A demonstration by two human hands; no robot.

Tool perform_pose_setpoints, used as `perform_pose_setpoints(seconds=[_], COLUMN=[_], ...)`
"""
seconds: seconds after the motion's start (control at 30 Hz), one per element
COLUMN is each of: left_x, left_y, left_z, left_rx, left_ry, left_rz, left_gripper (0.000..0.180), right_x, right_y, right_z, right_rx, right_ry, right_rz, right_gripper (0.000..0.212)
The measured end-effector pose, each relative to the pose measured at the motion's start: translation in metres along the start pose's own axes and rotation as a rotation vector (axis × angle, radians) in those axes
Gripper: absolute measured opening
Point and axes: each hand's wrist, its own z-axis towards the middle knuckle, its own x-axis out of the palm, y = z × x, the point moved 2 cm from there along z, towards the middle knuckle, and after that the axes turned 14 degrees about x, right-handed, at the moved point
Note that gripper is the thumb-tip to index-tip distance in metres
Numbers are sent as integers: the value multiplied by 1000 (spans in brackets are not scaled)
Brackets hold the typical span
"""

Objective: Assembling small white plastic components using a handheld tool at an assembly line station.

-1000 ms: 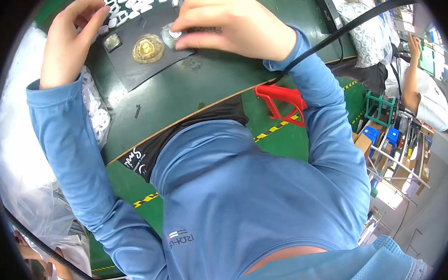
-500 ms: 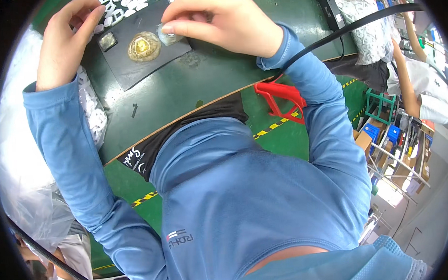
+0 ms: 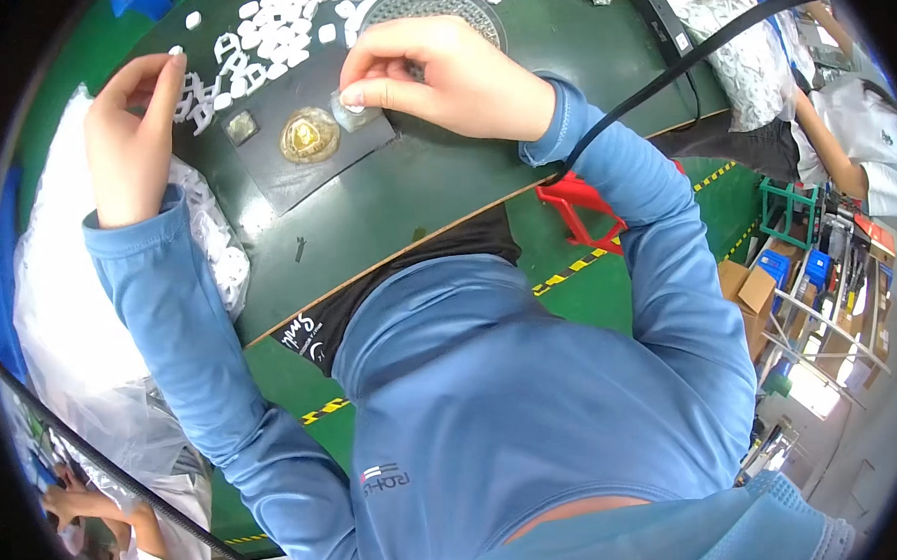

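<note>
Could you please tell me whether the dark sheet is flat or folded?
Flat: the dark sheet lies spread on the green table, with the yellow lump on it; no fold shows.

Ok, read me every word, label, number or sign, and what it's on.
I place wording without copying it:
White lettering: black waist cloth.
Dark lettering beside small stripes: chest of the blue shirt.
Marks on the black box: too small to read.
Mark on the white shirt at right: too small to read.
</note>
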Motion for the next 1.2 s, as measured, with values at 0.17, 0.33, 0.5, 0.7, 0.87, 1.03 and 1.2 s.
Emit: perform_pose_setpoints(seconds=[0.17, 0.33, 0.5, 0.7, 0.87, 1.03, 1.2], left_x=[-6, -1, -6, -6, 10, 17, 17], left_y=[2, -5, -4, 24, 47, 56, 65], left_z=[3, 12, 34, 45, 62, 64, 61], left_rx=[-56, 1, 61, 105, 100, 153, 100], left_ry=[36, 83, 195, 167, 208, 217, 180], left_rz=[9, 48, 139, 89, 149, 265, 197], left_gripper=[24, 22, 23, 21, 29, 30, 29], right_x=[-4, 8, 3, 10, 5, 9, 10], right_y=[-6, 1, -3, 3, -2, 2, 0], right_z=[0, -4, -6, -6, -9, -8, -5], right_rx=[37, -3, 59, -37, -122, -83, -110], right_ry=[57, -83, -11, -127, -145, -153, -114], right_rz=[80, -65, 21, -121, -151, -216, -256], right_gripper=[14, 14, 15, 14, 13, 16, 16])
